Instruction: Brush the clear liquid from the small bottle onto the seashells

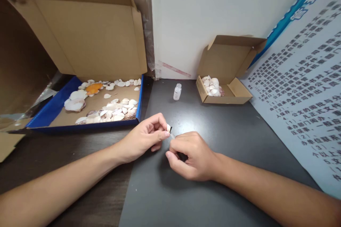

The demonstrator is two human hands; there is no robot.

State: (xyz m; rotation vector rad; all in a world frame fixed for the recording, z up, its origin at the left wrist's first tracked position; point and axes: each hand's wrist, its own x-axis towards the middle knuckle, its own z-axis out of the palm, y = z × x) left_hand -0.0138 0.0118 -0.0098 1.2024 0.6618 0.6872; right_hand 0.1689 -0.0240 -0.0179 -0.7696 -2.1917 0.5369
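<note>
My left hand (149, 134) pinches a small white shell (168, 127) between thumb and fingertips, above the dark grey mat (149, 188). Close on its right, my right hand (193, 156) is closed, with the fingers curled and the knuckles up. A thin whitish, translucent tip (172, 136) sticks out from its fingers towards the shell; the rest of that thing is hidden in the hand. A small black piece shows beside the shell. Beyond the hands, a small glass bottle (177, 92) stands upright on the mat with its mouth uncovered.
At the left, an open blue-edged box (87, 125) holds many white shells and an orange one (93, 88). An open small cardboard box (226, 99) with white shells stands at the back right. A white wall (213, 7) rises behind; a printed sheet (298, 95) lines the right side.
</note>
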